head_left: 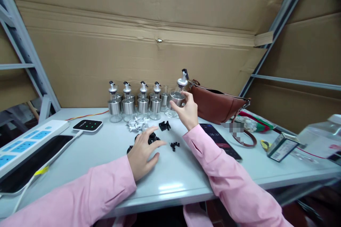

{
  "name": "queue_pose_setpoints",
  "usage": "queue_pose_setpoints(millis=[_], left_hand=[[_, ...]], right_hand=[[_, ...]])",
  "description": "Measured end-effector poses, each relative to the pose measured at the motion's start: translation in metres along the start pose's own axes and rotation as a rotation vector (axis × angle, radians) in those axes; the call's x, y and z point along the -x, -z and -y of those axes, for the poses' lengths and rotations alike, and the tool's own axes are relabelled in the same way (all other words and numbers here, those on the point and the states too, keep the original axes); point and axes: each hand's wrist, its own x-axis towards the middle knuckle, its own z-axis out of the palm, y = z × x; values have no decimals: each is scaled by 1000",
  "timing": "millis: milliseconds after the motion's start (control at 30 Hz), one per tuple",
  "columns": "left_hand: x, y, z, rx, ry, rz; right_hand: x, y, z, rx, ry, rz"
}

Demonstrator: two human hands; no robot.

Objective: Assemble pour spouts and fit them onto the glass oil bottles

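My right hand [188, 110] grips a glass oil bottle [176, 98] round its metal band, thumb on the near side. A white pourer with a black flip cap [183, 77] tops that bottle. Fingers spread, my left hand [146, 150] hovers over or rests on black round parts [152, 137], which it partly covers; contact is unclear. Several like bottles [128, 106] with pourers stand in a row at the back, with more behind them. White pourer pieces [137, 124] lie in front of the row. Small black caps [165, 125] and smaller black bits [174, 145] lie between my hands.
A brown leather bag [215, 105] sits behind my right arm, beside a phone [221, 141]. Further right are a small box [283, 147] and a clear plastic container [321, 134]. Leftward lie a power strip [32, 141], a black phone [34, 159] and a small device [87, 126]. Cardboard [133, 42] walls the back.
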Motion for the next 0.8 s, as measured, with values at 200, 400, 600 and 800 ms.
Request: queue_pose_setpoints(millis=[200,400,600,800], left_hand=[[1,-4,4,9,12,26],[0,-3,3,-7,14,48],[0,-2,1,5,19,46],[1,-3,3,9,13,39]], right_hand=[[-6,-10,-31,141,-68,73],[-7,-16,-47,153,-95,114],[-6,-22,-58,122,-105,168],[-5,-25,-60,155,-108,193]])
